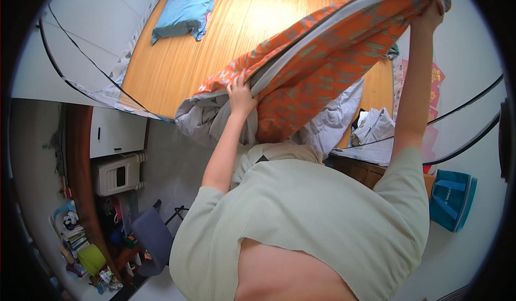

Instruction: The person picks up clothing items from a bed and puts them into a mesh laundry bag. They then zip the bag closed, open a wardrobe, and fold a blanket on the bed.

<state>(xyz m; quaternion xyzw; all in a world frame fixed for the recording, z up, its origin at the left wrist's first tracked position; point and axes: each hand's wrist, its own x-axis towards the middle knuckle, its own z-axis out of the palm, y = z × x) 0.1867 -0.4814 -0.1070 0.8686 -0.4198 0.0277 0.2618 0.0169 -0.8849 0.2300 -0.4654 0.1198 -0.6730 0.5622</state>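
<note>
An orange patterned fabric cover [322, 71] with a grey inner side stretches diagonally over the bed. Its long edge carries a pale grey band. My right hand [431, 17] grips one corner and holds it high at the upper right. Lower down, my left hand [241, 96] holds the same cover near its edge, fingers on the fabric, thumb partly hidden. Below and left of that hand, bunched grey cloth [201, 117] hangs over the bed's edge. More pale grey fabric [338, 115] lies under the cover on the right.
A blue pillow [183, 11] lies on the slatted mat [161, 75] of the bed. Crumpled clothes [373, 125] rest at its right side. Dark curved net poles [68, 85] flank the bed. A chair [152, 236] and a plastic stool [119, 175] stand left; a teal bag [452, 200] is right.
</note>
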